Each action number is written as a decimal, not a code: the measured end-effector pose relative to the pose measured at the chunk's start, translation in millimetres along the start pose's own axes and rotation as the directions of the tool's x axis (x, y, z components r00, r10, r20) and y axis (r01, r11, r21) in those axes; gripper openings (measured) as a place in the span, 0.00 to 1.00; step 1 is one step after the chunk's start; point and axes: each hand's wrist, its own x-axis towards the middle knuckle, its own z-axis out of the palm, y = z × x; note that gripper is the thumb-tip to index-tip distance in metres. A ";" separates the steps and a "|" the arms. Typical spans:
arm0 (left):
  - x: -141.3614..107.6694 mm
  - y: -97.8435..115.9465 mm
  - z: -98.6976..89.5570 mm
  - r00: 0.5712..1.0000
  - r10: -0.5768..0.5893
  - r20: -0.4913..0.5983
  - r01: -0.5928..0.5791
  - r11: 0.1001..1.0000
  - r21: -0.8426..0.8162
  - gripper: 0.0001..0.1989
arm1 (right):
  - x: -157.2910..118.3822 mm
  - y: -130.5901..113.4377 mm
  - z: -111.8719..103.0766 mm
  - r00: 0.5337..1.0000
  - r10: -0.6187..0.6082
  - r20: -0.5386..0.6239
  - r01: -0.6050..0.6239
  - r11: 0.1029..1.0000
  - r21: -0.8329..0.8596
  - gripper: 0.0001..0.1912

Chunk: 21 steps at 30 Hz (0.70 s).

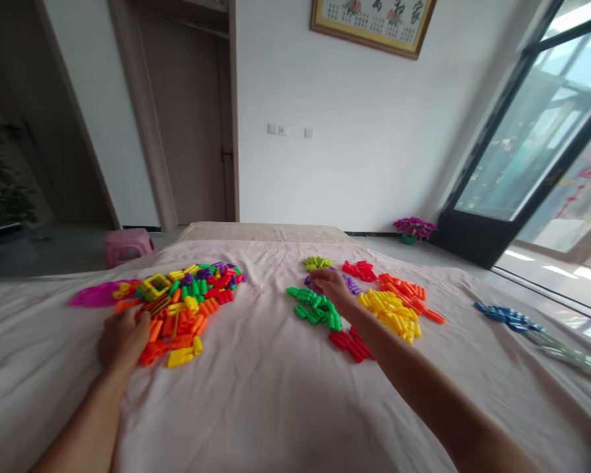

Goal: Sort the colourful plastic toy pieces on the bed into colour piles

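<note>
My left hand [123, 336] is at the near left edge of a mixed heap of plastic toy pieces, its fingers curled beside the orange pieces [182, 328]. Whatever it may grip is hidden. Yellow, green, red and purple pieces [219, 279] lie farther back in that heap. Over on the right, my right hand [329, 284] bends its closed fingertips down among purple pieces [350, 284]; their contents cannot be made out. Around it lie sorted groups: green pieces [318, 309], yellow pieces [389, 312], red pieces [352, 343] and lime pieces [318, 263].
A wrinkled pale sheet [246, 394] covers the surface. Orange pieces [408, 295] and more red pieces [359, 270] lie at the right, with blue pieces [507, 316] and clear pieces [566, 355] farther out. A magenta item [93, 294] borders the left heap. Beyond stands a pink stool [128, 246].
</note>
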 end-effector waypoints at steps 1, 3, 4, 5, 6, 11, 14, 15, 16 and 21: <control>-2.4 2.7 -1.8 1.000 0.002 -0.007 -0.002 1.000 0.000 0.30 | -11.9 -2.0 23.6 0.994 -0.025 0.109 0.028 0.999 -0.032 0.15; -4.3 3.5 -1.8 1.000 0.002 -0.025 -0.002 1.000 -0.002 0.31 | -38.0 -4.3 69.0 0.957 -0.073 0.281 0.110 0.987 -0.117 0.15; -4.4 2.5 -0.7 0.999 0.002 -0.033 -0.003 1.000 -0.006 0.31 | -51.0 -4.9 90.0 0.931 -0.109 0.349 0.175 0.971 -0.165 0.15; -4.5 1.3 0.5 0.999 0.006 -0.040 -0.007 1.000 -0.013 0.31 | -63.1 -5.4 109.4 0.900 -0.143 0.412 0.247 0.946 -0.211 0.17; -4.6 0.3 1.7 0.999 0.013 -0.043 -0.014 1.000 -0.020 0.32 | -73.8 -6.0 127.3 0.869 -0.165 0.466 0.311 0.916 -0.256 0.19; -7.6 0.1 3.1 0.999 0.041 -0.035 -0.042 0.999 -0.034 0.31 | -96.0 -14.0 193.6 0.738 -0.273 0.617 0.548 0.776 -0.312 0.25; -9.7 0.9 1.4 0.998 0.054 -0.031 -0.055 0.998 -0.040 0.30 | -90.3 -19.4 218.2 0.654 -0.376 0.657 0.676 0.681 -0.282 0.28; -10.1 0.9 0.8 0.998 0.054 -0.032 -0.056 0.998 -0.043 0.30 | -87.8 -20.2 224.0 0.642 -0.379 0.667 0.694 0.656 -0.296 0.28; -10.5 0.8 0.3 0.998 0.053 -0.033 -0.054 0.997 -0.046 0.30 | -85.5 -20.4 228.5 0.642 -0.367 0.673 0.701 0.637 -0.322 0.29; -11.0 0.8 -0.7 0.999 0.029 -0.037 -0.031 0.998 -0.064 0.29 | -84.3 -14.2 234.0 0.676 -0.317 0.665 0.704 0.546 -0.454 0.26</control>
